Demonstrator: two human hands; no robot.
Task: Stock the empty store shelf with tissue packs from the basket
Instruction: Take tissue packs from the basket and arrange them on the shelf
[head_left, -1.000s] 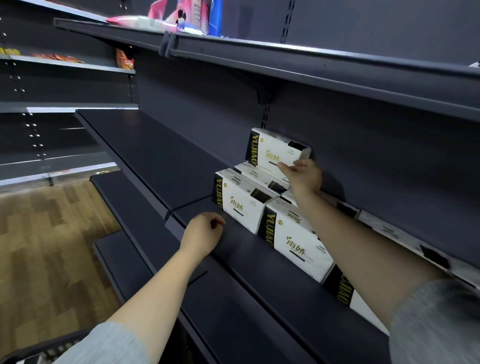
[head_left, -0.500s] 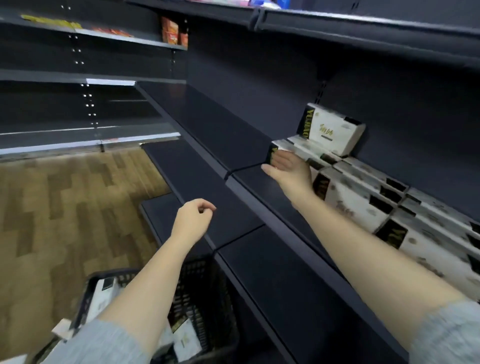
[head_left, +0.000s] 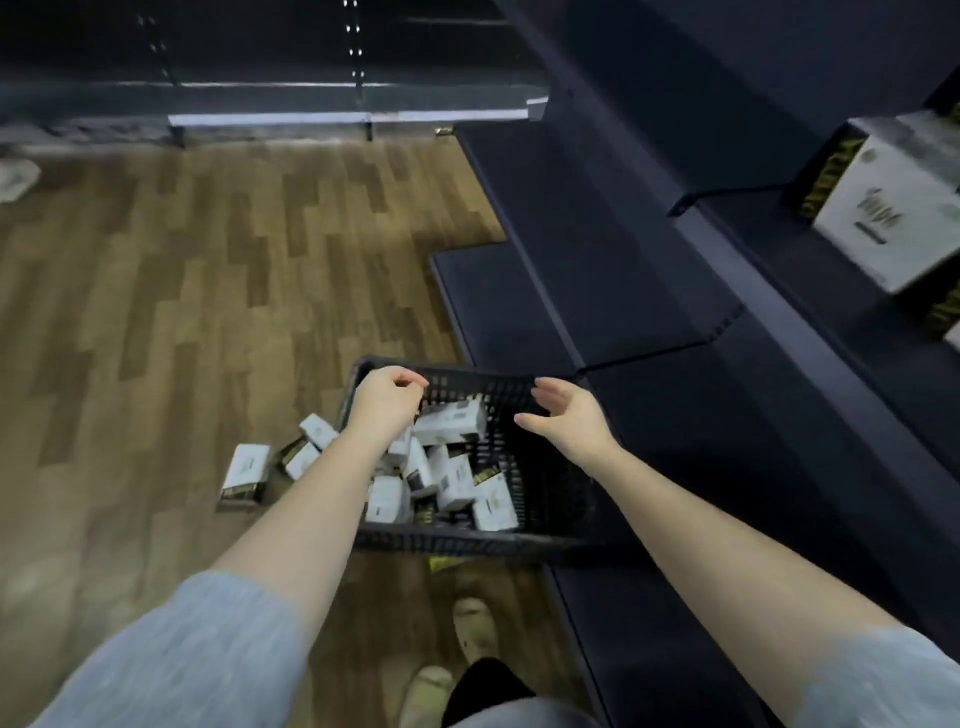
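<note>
**Reaching for the next pack**

Both hands empty over basket (head_left: 540, 499): left hand (head_left: 387, 397) loosely curled, right hand (head_left: 563, 415) spread. Tissue packs (head_left: 451, 422) heaped just beneath fingertips. Likely light, soft, slick-wrapped; take across the long sides.

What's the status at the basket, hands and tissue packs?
Left hand loosely curled, right hand open, both empty over the black plastic mesh basket. White tissue packs piled inside; three more on the wooden floor. Nothing blocking.

sleeves (head_left: 171, 654): light grey, pushed up above the elbows
forearms: bare
shoes (head_left: 475, 631): pale, rounded toes
trousers (head_left: 483, 686): dark
</note>
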